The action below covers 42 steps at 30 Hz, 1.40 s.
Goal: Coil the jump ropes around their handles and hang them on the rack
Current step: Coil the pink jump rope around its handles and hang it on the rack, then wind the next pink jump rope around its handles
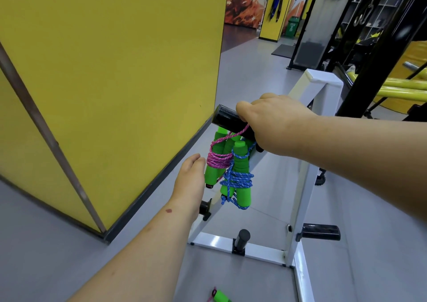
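Right hand (275,126) wrapped over black cylindrical peg (227,119) near top of white metal rack (323,86). Hanging beneath that peg: pink rope coiled around green foam handles (218,160), and blue rope coiled around green foam handles (238,179). Left hand (190,181) touching pink bundle; fingers hidden, grip unclear. Another green handle (220,296) on grey floor (69,244).
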Each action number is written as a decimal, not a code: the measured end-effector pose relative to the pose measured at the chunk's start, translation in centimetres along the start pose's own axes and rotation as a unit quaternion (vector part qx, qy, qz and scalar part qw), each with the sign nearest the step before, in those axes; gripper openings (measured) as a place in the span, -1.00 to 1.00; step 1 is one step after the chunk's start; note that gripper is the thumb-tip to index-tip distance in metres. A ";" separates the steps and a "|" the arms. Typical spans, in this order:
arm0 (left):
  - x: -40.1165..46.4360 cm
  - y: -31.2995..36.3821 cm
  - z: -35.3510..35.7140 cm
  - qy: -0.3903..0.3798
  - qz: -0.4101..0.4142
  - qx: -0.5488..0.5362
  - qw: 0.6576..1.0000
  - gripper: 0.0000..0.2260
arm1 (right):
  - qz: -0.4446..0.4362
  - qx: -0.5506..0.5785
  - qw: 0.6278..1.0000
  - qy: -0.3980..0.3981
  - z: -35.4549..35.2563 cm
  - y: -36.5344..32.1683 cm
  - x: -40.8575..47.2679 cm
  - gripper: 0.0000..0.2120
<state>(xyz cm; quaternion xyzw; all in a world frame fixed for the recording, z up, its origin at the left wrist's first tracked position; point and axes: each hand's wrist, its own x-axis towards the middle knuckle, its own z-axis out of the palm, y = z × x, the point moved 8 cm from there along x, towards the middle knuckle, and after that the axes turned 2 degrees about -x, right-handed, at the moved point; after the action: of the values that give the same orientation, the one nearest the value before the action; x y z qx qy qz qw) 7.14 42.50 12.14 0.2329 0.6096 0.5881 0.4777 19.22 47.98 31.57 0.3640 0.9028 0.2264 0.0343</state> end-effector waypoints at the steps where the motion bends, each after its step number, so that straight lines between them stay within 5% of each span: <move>1: -0.2 0.3 -0.1 0.003 0.004 0.003 1.000 -0.61 | 0.002 0.004 1.000 -0.003 0.0 0.0 -0.1 -0.66; 11: -4.5 6.8 -1.0 0.007 0.092 0.031 0.995 -0.63 | 0.035 0.072 0.997 0.022 -2.1 -2.0 -1.9 -0.63; 21: -13.4 8.7 -7.8 0.047 0.115 0.062 0.990 -0.64 | 0.020 0.206 0.977 0.050 -6.0 -12.2 -6.7 -0.55; 30: -19.3 0.1 -18.5 0.143 0.077 0.158 0.974 -0.62 | 0.001 0.273 0.962 0.025 -2.6 -22.9 -10.5 -0.45; 38: -19.8 -12.2 -24.7 0.156 -0.025 0.237 0.959 -0.39 | -0.021 0.301 0.951 -0.069 6.2 -31.5 -12.4 -0.29; 42: -18.4 -15.6 -25.7 0.145 -0.048 0.261 0.953 -0.43 | -0.037 0.302 0.947 -0.107 10.8 -35.1 -13.0 -0.32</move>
<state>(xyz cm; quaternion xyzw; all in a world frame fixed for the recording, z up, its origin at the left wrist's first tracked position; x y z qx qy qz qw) -2.51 11.12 -0.64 0.2322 0.8153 0.4121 0.3339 8.69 21.21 5.36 0.3457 0.9328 -0.0983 0.0274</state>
